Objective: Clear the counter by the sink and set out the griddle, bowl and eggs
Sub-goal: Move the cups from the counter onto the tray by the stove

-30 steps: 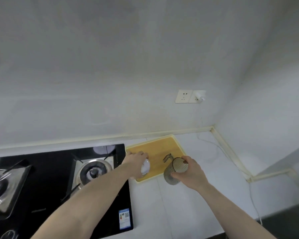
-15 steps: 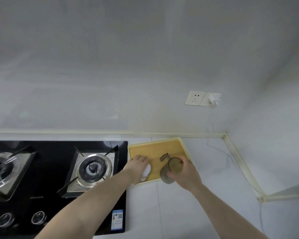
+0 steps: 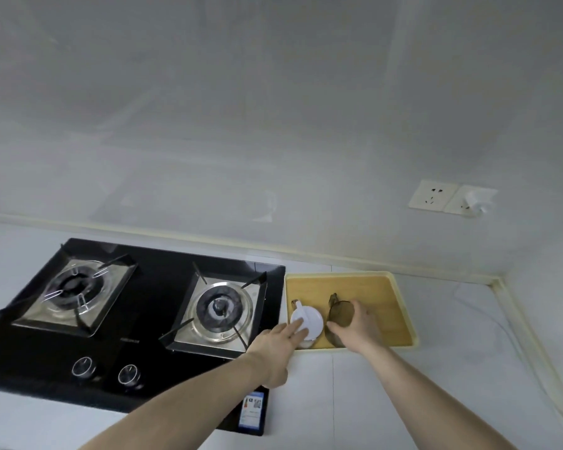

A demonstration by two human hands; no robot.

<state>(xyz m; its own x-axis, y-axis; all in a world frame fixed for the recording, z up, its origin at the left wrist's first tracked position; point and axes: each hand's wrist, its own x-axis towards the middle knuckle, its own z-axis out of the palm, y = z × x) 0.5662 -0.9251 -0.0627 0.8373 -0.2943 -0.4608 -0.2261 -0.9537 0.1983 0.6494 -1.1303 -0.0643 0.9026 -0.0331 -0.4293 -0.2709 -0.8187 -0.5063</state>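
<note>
A yellow wooden tray (image 3: 387,297) lies on the white counter just right of the stove. On its front left stands a small jar with a white lid (image 3: 309,321). My left hand (image 3: 278,347) has its fingers spread, the fingertips resting on that lid's near edge. Beside it stands a smoky glass mug (image 3: 338,315) with a handle toward the wall; my right hand (image 3: 359,328) is wrapped around its right side. No griddle, bowl or eggs are in view.
A black two-burner gas stove (image 3: 137,319) with two knobs fills the counter to the left. Wall sockets (image 3: 434,196) with a white plug sit above right; its thin cord trails along the counter corner (image 3: 478,306).
The view has swung left and down. Both vessels have come down onto the tray. My left hand has loosened from the white-lidded jar and slid back to its near edge.
</note>
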